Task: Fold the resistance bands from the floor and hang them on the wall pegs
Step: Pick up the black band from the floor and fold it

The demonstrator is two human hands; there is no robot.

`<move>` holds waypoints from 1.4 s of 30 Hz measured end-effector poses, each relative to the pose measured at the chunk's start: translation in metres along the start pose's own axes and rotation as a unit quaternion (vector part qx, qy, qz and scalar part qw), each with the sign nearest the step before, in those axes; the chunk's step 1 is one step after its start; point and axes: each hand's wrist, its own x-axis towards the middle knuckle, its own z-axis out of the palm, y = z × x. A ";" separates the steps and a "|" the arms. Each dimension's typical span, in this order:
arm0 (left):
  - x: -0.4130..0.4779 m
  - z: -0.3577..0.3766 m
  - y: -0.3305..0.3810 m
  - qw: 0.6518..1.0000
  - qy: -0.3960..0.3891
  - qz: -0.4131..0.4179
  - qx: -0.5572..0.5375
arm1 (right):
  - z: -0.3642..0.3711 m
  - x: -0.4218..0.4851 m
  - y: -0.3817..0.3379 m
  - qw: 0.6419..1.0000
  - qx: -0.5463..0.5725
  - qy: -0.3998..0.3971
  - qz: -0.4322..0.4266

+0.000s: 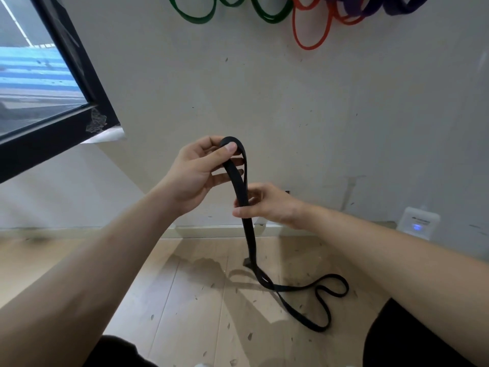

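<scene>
A long black resistance band (pixel 248 239) hangs from my hands down to the wooden floor, where its lower end lies in loose loops at the right. My left hand (pixel 201 170) pinches the band's top bend between thumb and fingers. A little lower, my right hand (pixel 267 202) grips the two hanging strands together. High on the wall hang green bands (pixel 195 14), red bands (pixel 309 27) and purple bands (pixel 391 6); the pegs themselves are out of frame.
A black-framed window (pixel 66 109) fills the upper left. A small white device with a blue light (pixel 418 223) sits against the wall at the right. A white skirting board (pixel 211 231) runs along the wall's foot. My dark-clothed knees show at the bottom.
</scene>
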 end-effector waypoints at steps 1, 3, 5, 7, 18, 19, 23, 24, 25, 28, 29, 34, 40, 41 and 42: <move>0.000 -0.001 0.000 1.000 0.007 0.006 -0.004 | 0.001 0.001 0.001 1.000 0.001 -0.002 -0.003; -0.001 -0.003 0.002 0.999 0.029 0.018 -0.007 | 0.001 0.003 0.002 1.000 0.016 -0.012 0.001; -0.001 -0.006 0.002 0.998 0.057 0.029 -0.015 | -0.002 0.005 0.004 1.000 0.013 -0.016 0.009; -0.001 -0.010 0.003 0.996 0.081 0.038 -0.024 | -0.006 0.007 0.006 1.000 -0.018 -0.001 0.011; 0.005 -0.022 0.009 0.985 0.144 0.069 -0.064 | -0.034 0.007 -0.004 0.991 -0.106 0.086 -0.016; 0.005 -0.023 0.008 0.984 0.152 0.070 -0.066 | -0.034 0.007 -0.004 0.988 -0.120 0.092 -0.020; 0.006 -0.030 0.008 0.978 0.175 0.080 -0.075 | -0.039 0.008 0.005 0.969 -0.228 0.093 -0.013; 0.007 -0.033 0.008 0.977 0.181 0.081 -0.075 | -0.041 0.008 0.008 0.965 -0.245 0.087 -0.002; 0.007 -0.037 0.007 0.977 0.187 0.079 -0.069 | -0.043 0.007 0.012 0.965 -0.247 0.083 0.012; 0.007 -0.050 -0.004 0.978 0.199 0.055 -0.020 | -0.052 0.005 0.019 0.968 -0.233 0.077 0.043; 0.007 -0.055 -0.009 0.978 0.204 0.043 -0.006 | -0.056 0.005 0.019 0.970 -0.226 0.074 0.044; 0.008 -0.082 -0.028 0.971 0.209 -0.086 0.078 | -0.076 -0.006 0.008 0.989 -0.113 0.097 -0.001; 0.006 -0.076 -0.045 0.924 0.095 -0.149 0.339 | -0.079 -0.020 -0.016 0.988 -0.050 0.138 -0.052; 0.006 -0.066 -0.043 0.919 0.064 -0.134 0.364 | -0.076 -0.021 -0.019 0.987 -0.052 0.141 -0.058; 0.006 -0.055 -0.041 0.920 0.030 -0.116 0.372 | -0.074 -0.021 -0.022 0.987 -0.057 0.139 -0.060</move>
